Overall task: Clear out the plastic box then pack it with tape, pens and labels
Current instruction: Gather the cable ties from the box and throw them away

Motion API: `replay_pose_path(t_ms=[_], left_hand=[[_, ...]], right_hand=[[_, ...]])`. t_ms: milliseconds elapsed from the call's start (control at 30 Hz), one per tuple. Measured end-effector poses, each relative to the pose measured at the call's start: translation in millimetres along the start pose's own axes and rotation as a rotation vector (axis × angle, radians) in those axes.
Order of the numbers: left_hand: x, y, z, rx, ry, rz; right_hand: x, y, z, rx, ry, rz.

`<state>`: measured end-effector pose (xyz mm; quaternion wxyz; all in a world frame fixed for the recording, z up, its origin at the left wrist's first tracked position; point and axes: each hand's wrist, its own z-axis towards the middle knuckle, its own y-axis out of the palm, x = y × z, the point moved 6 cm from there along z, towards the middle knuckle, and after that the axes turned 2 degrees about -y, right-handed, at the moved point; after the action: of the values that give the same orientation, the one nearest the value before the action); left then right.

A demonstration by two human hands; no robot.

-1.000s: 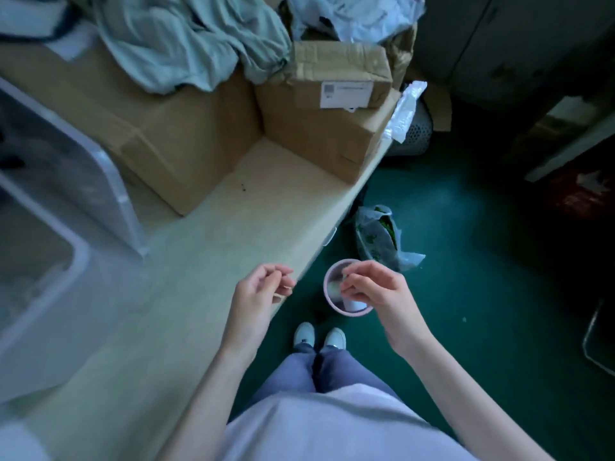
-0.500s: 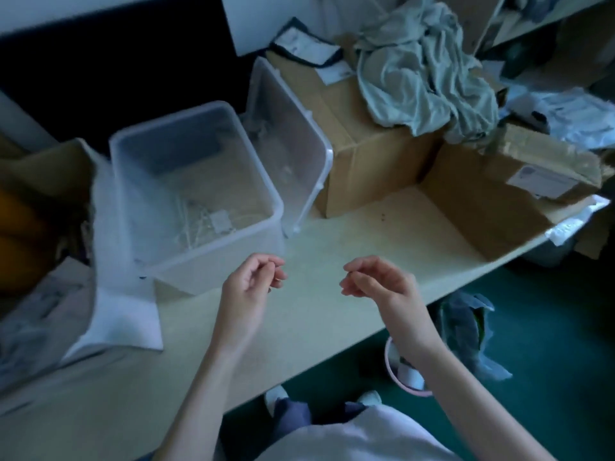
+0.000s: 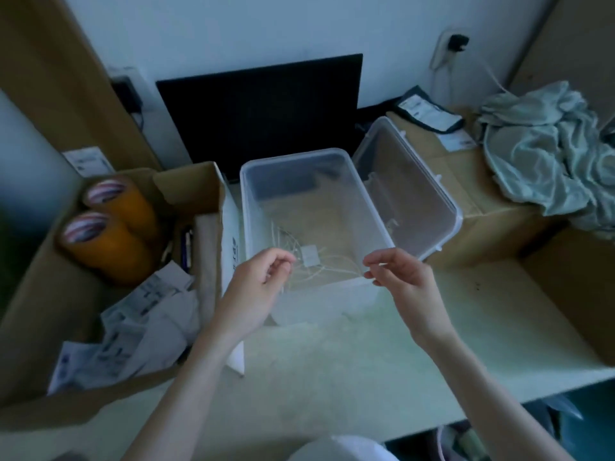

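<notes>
The clear plastic box (image 3: 247,207) stands open in the middle of the desk. On its floor lie several thin white ties and a small white square tag (image 3: 309,255). Its lid (image 3: 411,186) leans against the box's right side. My left hand (image 3: 256,291) hovers at the box's near left corner and my right hand (image 3: 401,277) at its near right corner. Both have loosely curled fingers with nothing visible in them. Two orange-brown tape rolls (image 3: 100,242), pens (image 3: 187,244) and paper labels (image 3: 133,327) lie in a cardboard box (image 3: 30,314) on the left.
A black panel (image 3: 266,108) leans on the wall behind the box. Cardboard cartons (image 3: 479,207) with a crumpled grey-green cloth (image 3: 545,151) fill the right side. Another carton (image 3: 575,294) sits at the right edge. The desk's front edge runs below my arms.
The view has swung from the pink bin on the floor up to the desk. Both hands moved from above the bin to the plastic box's front edge.
</notes>
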<state>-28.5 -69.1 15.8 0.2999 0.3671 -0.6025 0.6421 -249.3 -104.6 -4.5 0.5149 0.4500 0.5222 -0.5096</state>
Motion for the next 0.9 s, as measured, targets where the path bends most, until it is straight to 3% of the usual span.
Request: replay_pose_path(t_ms=[300, 467, 633, 733, 900], left_hand=[[-10.3, 11.5, 58.1, -0.204, 0.011, 0.392], [-25.8, 58.6, 118.9, -0.359, 0.160, 0.837], [-71.5, 108.7, 163.1, -0.590, 0.065, 1.065], [-94.6, 133.6, 173.4, -0.622, 0.108, 1.093], [-106.7, 161.7, 177.5, -0.534, 0.218, 1.121]], right_hand=[[2.3, 15.3, 59.3, -0.107, -0.019, -0.064], [8.6, 5.8, 83.0, -0.090, -0.024, -0.027], [11.8, -7.0, 102.9, -0.055, -0.005, 0.059], [18.3, -13.6, 114.7, -0.035, 0.034, 0.098], [19.7, -17.0, 124.6, -0.021, 0.065, 0.137]])
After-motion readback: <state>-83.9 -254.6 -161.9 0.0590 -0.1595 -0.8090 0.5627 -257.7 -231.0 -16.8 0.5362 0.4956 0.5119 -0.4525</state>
